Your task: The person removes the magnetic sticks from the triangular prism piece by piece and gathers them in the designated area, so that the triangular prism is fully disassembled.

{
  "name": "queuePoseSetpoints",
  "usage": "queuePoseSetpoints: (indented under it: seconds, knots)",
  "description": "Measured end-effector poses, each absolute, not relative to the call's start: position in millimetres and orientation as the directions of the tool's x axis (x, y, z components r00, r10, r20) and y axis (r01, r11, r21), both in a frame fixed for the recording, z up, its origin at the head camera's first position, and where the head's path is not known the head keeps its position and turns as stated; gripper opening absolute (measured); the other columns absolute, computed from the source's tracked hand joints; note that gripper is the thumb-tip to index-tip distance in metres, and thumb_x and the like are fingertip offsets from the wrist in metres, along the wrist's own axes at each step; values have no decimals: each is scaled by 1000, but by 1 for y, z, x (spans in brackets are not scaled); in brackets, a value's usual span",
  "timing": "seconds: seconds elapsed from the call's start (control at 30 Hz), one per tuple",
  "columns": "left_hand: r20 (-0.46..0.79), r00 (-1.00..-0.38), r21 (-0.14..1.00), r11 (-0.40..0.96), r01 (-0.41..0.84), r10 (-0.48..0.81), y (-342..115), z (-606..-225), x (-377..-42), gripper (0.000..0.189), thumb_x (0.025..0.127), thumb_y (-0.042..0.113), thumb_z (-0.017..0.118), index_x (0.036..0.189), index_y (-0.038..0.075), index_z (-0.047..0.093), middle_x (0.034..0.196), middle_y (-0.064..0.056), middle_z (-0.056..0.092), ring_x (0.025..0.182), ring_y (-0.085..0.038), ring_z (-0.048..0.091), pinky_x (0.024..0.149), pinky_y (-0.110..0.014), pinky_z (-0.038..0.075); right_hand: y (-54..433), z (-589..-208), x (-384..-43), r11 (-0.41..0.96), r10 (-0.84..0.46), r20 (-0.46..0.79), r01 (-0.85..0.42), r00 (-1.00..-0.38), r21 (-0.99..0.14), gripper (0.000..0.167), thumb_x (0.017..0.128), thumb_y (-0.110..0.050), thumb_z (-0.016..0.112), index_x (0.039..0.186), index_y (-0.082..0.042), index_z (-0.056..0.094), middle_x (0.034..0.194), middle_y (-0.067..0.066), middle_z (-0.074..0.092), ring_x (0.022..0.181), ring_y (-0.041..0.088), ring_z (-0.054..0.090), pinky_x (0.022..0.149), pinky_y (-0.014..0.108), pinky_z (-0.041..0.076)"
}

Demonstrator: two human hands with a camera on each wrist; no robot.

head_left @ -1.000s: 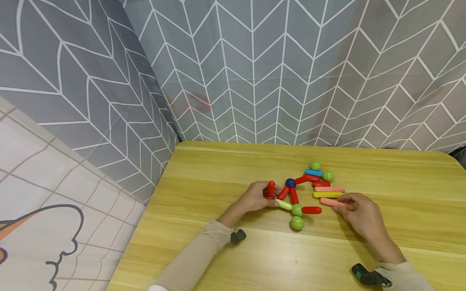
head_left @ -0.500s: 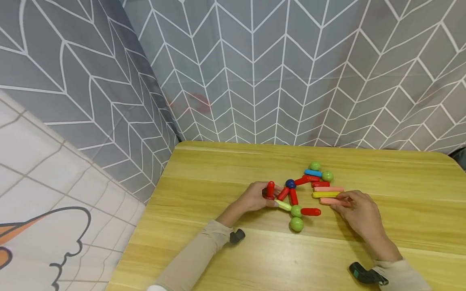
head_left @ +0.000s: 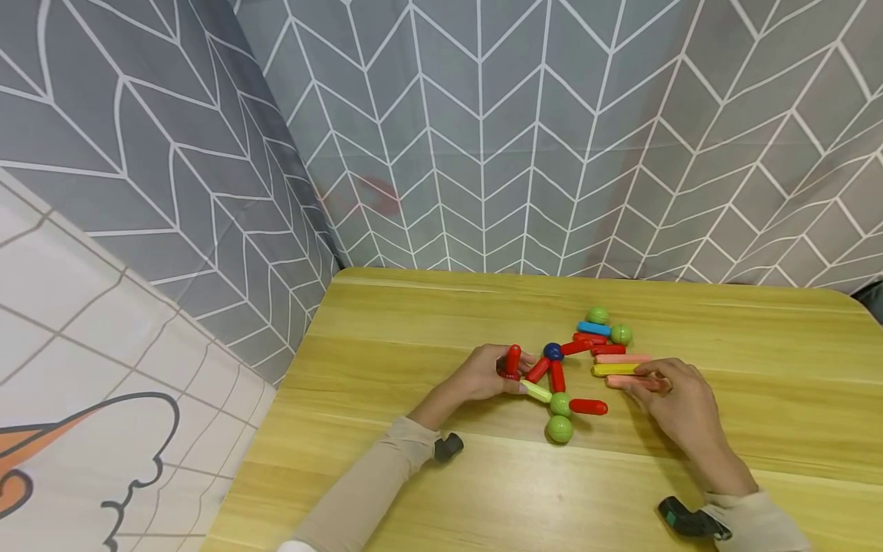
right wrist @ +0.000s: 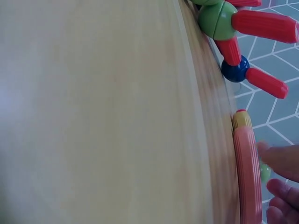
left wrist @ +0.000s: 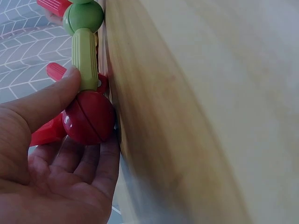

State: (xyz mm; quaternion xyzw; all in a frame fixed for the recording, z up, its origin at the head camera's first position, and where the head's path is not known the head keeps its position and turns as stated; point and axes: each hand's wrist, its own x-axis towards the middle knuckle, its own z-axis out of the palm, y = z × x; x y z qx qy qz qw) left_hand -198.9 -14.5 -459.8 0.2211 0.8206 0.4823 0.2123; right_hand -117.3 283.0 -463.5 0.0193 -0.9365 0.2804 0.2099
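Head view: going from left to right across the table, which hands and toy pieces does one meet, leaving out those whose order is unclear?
Left hand → blue ball → blue stick → green ball at that stick's right end → right hand.

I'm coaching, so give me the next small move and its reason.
I'd likely close the right hand on the front pink stick: its fingers are parted beside that stick, and the left hand steadies the structure at the red ball.

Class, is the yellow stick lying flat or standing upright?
Lying flat: in the head view, the yellow stick stretches along the table between two pink sticks.
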Motion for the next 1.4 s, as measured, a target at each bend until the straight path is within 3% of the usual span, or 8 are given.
queuePoseSetpoints:
  seconds: [0.1, 0.33, 0.5, 0.6, 0.73, 0.93, 1.23, 1.4]
  knots:
    - [-135, -813, 886, 437, 157, 567, -15, -460, -199, 43, 82, 5, 81, 124, 8, 70, 116, -8, 75, 111, -21, 69, 99, -24, 52, 278, -461, -118, 827, 95, 389, -144, -916, -543, 24, 77, -16, 87, 93, -5, 74, 95, 16, 74, 83, 31, 64, 70, 25, 44]
    - [-120, -838, 864, 472, 176, 532, -12, -462, -198, 34, 88, 16, 78, 121, 12, 73, 116, -4, 76, 102, -13, 66, 91, -20, 50, 263, -454, -125, 766, 79, 344, -164, -936, -621, 25, 86, -18, 80, 106, -4, 73, 100, 12, 71, 82, -10, 52, 64, 2, 45]
    - [-106, -853, 864, 472, 175, 511, -10, -464, -197, 32, 89, 14, 77, 120, 11, 73, 110, -5, 77, 99, -13, 68, 88, -19, 50, 251, -448, -134, 731, 16, 341, -222, -940, -645, 36, 85, -14, 81, 117, -2, 69, 105, 15, 71, 89, 15, 65, 66, 6, 50]
    - [-111, -858, 865, 474, 166, 502, -10, -465, -196, 33, 88, 14, 77, 121, 12, 73, 109, -5, 77, 98, -14, 68, 88, -19, 51, 246, -447, -140, 716, -39, 336, -261, -941, -647, 43, 85, -11, 81, 124, -1, 66, 107, 16, 71, 90, 31, 69, 71, 22, 60]
    - [-115, -860, 858, 485, 166, 497, -10, -465, -196, 33, 88, 15, 78, 120, 13, 74, 112, -4, 77, 101, -14, 68, 90, -20, 50, 241, -447, -146, 693, -97, 339, -308, -936, -652, 48, 84, -7, 80, 129, -1, 63, 110, 18, 70, 88, 32, 72, 77, 36, 62]
    - [-111, -862, 855, 490, 171, 495, -10, -466, -194, 31, 88, 15, 78, 118, 13, 74, 114, -3, 76, 99, -14, 67, 90, -21, 50, 237, -445, -151, 673, -136, 338, -337, -931, -658, 49, 84, -2, 78, 130, 1, 62, 117, 20, 69, 87, 31, 72, 74, 19, 59]
    - [-110, -866, 855, 491, 167, 488, -9, -468, -195, 33, 88, 15, 78, 120, 14, 74, 108, -3, 78, 99, -13, 69, 90, -20, 50, 232, -448, -161, 661, -157, 289, -318, -944, -680, 36, 86, -1, 77, 120, 4, 67, 125, 25, 67, 90, 36, 74, 78, 44, 61]
    - [-106, -866, 855, 490, 172, 489, -9, -468, -195, 33, 88, 16, 78, 121, 15, 74, 107, -3, 78, 99, -13, 69, 90, -21, 50, 231, -450, -166, 686, -177, 267, -313, -947, -656, 32, 87, -4, 76, 117, 3, 69, 117, 22, 71, 90, 34, 73, 78, 42, 62]
